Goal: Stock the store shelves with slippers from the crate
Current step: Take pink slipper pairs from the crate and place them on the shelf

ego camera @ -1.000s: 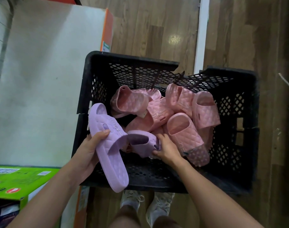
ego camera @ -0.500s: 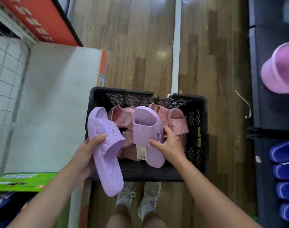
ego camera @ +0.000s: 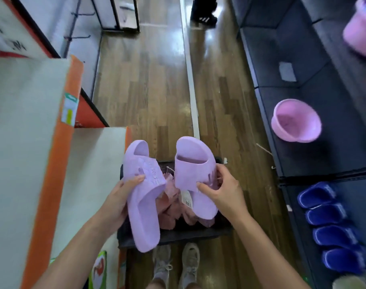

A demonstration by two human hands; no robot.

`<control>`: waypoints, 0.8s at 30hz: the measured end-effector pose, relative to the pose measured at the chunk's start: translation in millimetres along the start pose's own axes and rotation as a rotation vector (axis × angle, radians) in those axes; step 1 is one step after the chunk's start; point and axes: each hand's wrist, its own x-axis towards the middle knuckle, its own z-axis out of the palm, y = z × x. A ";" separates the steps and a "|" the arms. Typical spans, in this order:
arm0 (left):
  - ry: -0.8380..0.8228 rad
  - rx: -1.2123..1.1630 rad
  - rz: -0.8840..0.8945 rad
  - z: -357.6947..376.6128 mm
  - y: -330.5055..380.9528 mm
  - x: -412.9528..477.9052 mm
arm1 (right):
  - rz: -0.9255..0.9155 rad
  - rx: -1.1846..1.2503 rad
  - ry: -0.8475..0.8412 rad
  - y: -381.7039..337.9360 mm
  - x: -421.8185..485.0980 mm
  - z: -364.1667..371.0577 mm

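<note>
Mount: one wide-angle camera on the person's head.
Facing: forward and steeply down onto the floor [ego camera: 148,90].
Nearness: close above the left hand [ego camera: 119,197] at 7 o'clock and the right hand [ego camera: 226,190] at 5 o'clock.
Own shoes [ego camera: 176,265]: 6 o'clock, at the frame bottom.
Shelves [ego camera: 303,80]: 3 o'clock.

R hand [ego camera: 223,190] lifted 2nd lilac slipper [ego camera: 195,163] out of crate [ego camera: 178,236]; 1st slipper [ego camera: 143,207] in L hand [ego camera: 117,197] raised too.

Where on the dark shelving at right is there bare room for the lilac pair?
For the lilac slippers, bare dark shelf lies between the pink slipper and the row of blue slippers; more lies beyond the pink slipper, around a grey tag. The blue row is packed tight.
</note>
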 end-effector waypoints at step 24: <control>-0.394 0.251 0.030 185.6 118.3 -132.2 | -0.082 0.043 0.536 -98.9 -162.5 -202.1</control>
